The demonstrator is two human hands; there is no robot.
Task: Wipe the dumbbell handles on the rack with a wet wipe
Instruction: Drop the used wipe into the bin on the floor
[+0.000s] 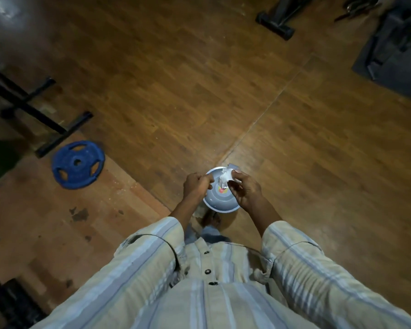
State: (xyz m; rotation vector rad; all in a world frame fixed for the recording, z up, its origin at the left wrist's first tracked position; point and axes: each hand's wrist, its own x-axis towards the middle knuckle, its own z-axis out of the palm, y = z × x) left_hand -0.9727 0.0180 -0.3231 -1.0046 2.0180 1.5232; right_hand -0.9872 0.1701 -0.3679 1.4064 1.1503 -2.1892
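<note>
Wet wipe [224,178] pinched in right hand [246,189] above blue bowl [220,205]; left hand [196,185] curled, contents unclear.

Wipe [224,180]: white, pinched in right hand [246,189].
Bowl [220,205] under hands: pale blue-grey, red-yellow mark at centre.
Weight plate [78,164] far left of left hand [196,186]: blue.
Floor [176,91]: brown wood-grain planks.
Shirt sleeves [150,255]: beige, pale blue stripes; dark buttons [208,271].
Frame [33,112] beyond plate: black.
</note>
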